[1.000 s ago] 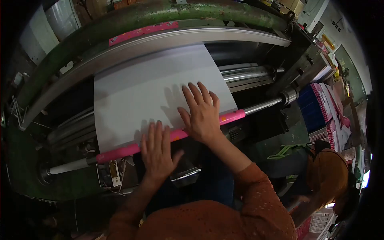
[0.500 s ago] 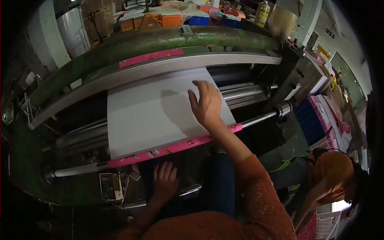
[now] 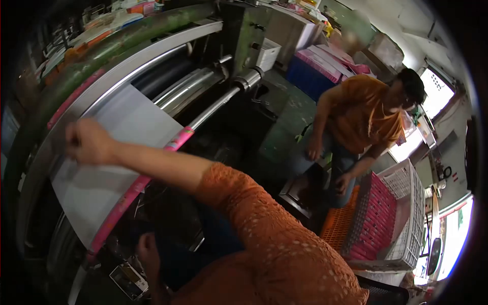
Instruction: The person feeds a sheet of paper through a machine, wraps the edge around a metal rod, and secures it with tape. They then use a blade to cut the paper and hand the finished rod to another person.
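My right hand (image 3: 90,143) is over the white sheet (image 3: 129,117), near its far side by the pale metal bar (image 3: 122,61). Motion blurs its fingers, which look bent. The sheet runs across the machine to a bright pink patterned roll (image 3: 122,203) on a metal shaft (image 3: 216,108), and my forearm crosses above that roll. Low in the view, my left hand (image 3: 148,250) is beside my leg, dim and partly out of sight, below the pink roll.
At the right a person in an orange top (image 3: 368,109) sits by a dark box-like object (image 3: 305,190). Nearby stand an orange crate (image 3: 343,218) and a white crate (image 3: 414,218) with pink perforated material (image 3: 373,218). A blue bin (image 3: 310,76) with pink-and-white stacks stands behind.
The view has swung to the right, bringing the other person and the crates into full sight. My right hand has moved from above the sheet's right part toward its far side.
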Motion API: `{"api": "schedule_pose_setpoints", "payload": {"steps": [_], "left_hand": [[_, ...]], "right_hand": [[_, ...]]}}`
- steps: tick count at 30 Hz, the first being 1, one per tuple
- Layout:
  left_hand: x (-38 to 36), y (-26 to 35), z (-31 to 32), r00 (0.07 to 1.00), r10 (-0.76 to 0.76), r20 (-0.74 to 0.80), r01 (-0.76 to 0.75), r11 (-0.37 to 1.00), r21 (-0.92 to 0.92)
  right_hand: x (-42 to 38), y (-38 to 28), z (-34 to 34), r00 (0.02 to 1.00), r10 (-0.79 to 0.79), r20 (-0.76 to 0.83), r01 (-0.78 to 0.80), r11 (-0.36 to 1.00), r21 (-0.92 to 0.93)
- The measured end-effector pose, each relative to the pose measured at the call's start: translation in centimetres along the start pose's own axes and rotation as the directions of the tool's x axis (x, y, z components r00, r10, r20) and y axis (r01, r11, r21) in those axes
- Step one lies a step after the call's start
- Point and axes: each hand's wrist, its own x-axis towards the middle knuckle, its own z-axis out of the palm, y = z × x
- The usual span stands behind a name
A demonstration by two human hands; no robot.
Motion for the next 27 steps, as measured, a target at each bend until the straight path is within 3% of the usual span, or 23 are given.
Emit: {"api": "schedule_pose_setpoints", "payload": {"steps": [1,3,4,5,6,7,9,10,11,15,17,19,20,22,25,26,27], "left_hand": [[0.3,2.2,-1.2,0.965,-0.236,0.112,0.261,0.83,-0.493],[0.2,9.8,-2.2,0.975,-0.157,-0.159,0.02,0.77,-0.637],[0.3,10.3,-1.8,0.98,-0.149,-0.131,0.033,0.773,-0.634],[0.5,10.6,-1.5,0.953,-0.107,-0.283,-0.121,0.724,-0.68],[0.8,10.7,-1.2,0.899,-0.078,-0.431,-0.277,0.661,-0.697],[1.0,9.6,-1.3,0.909,-0.067,-0.411,-0.268,0.662,-0.7],[1.5,6.3,-1.7,0.974,0.134,-0.183,-0.202,0.88,-0.43],[1.6,6.1,-1.0,0.975,0.141,-0.171,-0.202,0.882,-0.425],[1.6,5.8,-0.4,0.987,0.092,-0.134,-0.14,0.896,-0.42],[1.4,7.4,1.6,0.997,-0.022,-0.073,-0.007,0.925,-0.381],[1.4,3.8,2.1,0.991,0.01,-0.137,-0.01,1.0,-0.004],[0.4,2.1,2.1,0.972,0.198,-0.124,-0.112,0.86,0.497],[0.1,0.0,2.5,0.982,0.158,-0.102,-0.073,0.821,0.566],[-0.9,-1.8,2.7,0.989,0.126,-0.074,-0.049,0.765,0.642],[-0.5,-1.0,3.1,0.985,0.145,-0.094,-0.058,0.794,0.606],[-0.6,-1.1,3.2,0.982,0.113,-0.151,0.002,0.793,0.609],[-0.5,-1.3,3.3,0.982,0.134,-0.132,-0.028,0.797,0.603]], "right_hand": [[-4.5,-1.3,0.6,0.996,-0.019,0.088,0.03,0.993,-0.117],[-11.9,-3.3,-0.1,0.944,0.095,0.317,-0.076,0.994,-0.074],[-14.6,-3.6,-0.5,0.899,0.16,0.407,-0.14,0.987,-0.078],[-16.7,-3.5,-1.1,0.842,0.218,0.493,-0.203,0.975,-0.085],[-18.5,-3.5,-1.6,0.85,0.234,0.473,-0.216,0.972,-0.093],[-20.0,-3.4,-2.2,0.844,0.234,0.482,-0.252,0.967,-0.028],[-22.2,-3.1,-3.6,0.847,0.237,0.475,-0.289,0.956,0.038],[-23.0,-3.0,-4.2,0.826,0.295,0.48,-0.357,0.933,0.041],[-23.7,-2.8,-4.6,0.8,0.343,0.491,-0.419,0.907,0.049],[-27.1,-1.3,-6.6,0.863,0.367,0.348,-0.307,0.927,-0.218],[-30.3,1.5,-7.1,0.817,0.464,0.342,-0.279,0.837,-0.471],[-32.9,2.7,-7.8,0.774,0.547,0.319,-0.354,0.792,-0.498],[-33.9,3.1,-8.4,0.743,0.586,0.323,-0.373,0.763,-0.528],[-34.6,3.3,-8.3,0.751,0.536,0.386,-0.254,0.774,-0.58],[-33.7,2.5,-8.0,0.789,0.518,0.329,-0.273,0.777,-0.567],[-33.8,2.7,-7.8,0.814,0.491,0.311,-0.262,0.788,-0.556],[-33.8,2.7,-7.7,0.809,0.463,0.362,-0.226,0.814,-0.535]]}}
